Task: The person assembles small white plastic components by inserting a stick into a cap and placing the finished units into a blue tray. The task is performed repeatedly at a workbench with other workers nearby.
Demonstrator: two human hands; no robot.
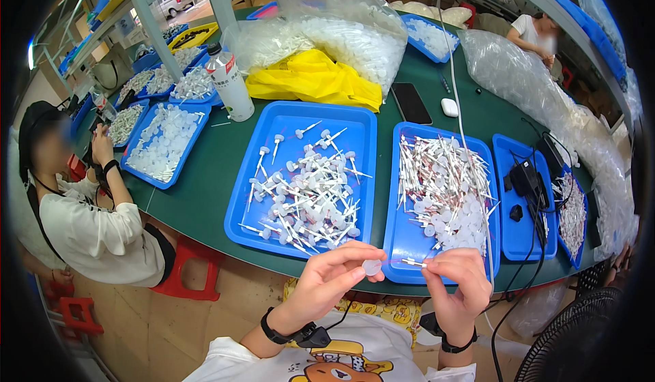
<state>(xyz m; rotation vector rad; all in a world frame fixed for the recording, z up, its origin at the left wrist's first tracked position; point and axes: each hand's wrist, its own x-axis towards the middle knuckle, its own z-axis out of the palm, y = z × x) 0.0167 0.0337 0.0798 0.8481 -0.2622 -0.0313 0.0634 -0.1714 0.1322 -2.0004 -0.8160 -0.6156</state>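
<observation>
Between the thumb and fingers of my left hand is a translucent white round disc. My right hand pinches a thin white stick that points toward the disc; a fine wire seems to run near its tip. The two pieces look apart, though any wire between them is too fine to make out. Both hands are over the table's near edge. Just beyond the left one, a blue tray holds loosely scattered white sticks with round discs. Another blue tray beyond my right hand holds densely piled similar pieces with reddish wires.
A black phone and white earbud case lie behind the trays. A bottle stands near a yellow bag. At right, a blue tray holds black cables. A co-worker sits left; a black fan stands lower right.
</observation>
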